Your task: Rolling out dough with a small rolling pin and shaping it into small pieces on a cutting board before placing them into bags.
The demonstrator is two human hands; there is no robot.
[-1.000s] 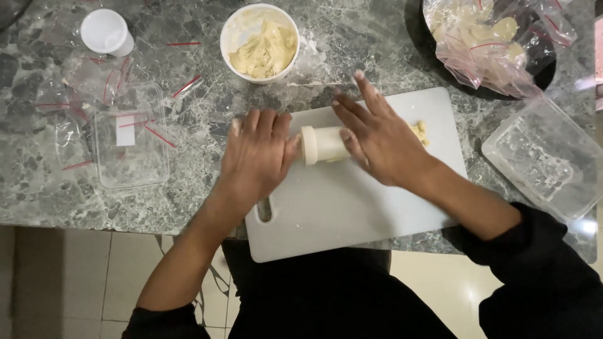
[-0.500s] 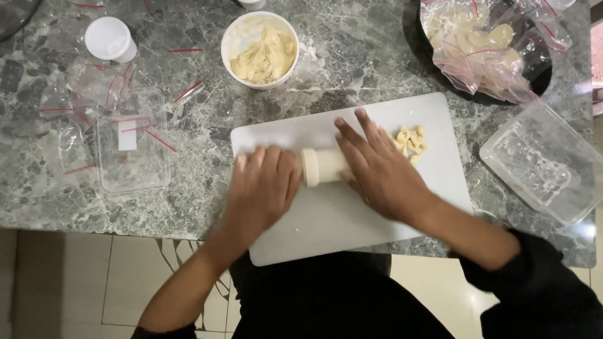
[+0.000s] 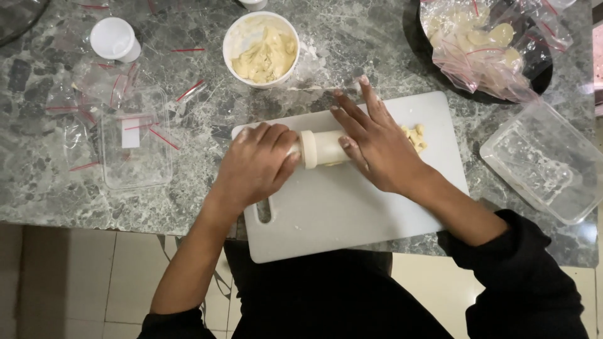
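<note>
A pale rolling pin (image 3: 321,149) lies across a white cutting board (image 3: 352,213) on the marble counter. My left hand (image 3: 256,164) is curled over the pin's left end. My right hand (image 3: 377,141) lies flat on the pin's right part, fingers stretched out toward the far edge of the board. Small pieces of pale dough (image 3: 415,136) show just right of my right hand. A white bowl of the same dough (image 3: 262,51) stands beyond the board.
A clear plastic tub (image 3: 135,141) and loose red-striped zip bags (image 3: 94,88) lie at left, with a white cup (image 3: 113,39) behind. A bag of dough discs (image 3: 487,44) rests on a dark plate at top right. Another clear tub (image 3: 546,164) sits at right.
Both hands have rolled the pin back and forth on the board, and the dough pieces to the right of my right hand have come into sight.
</note>
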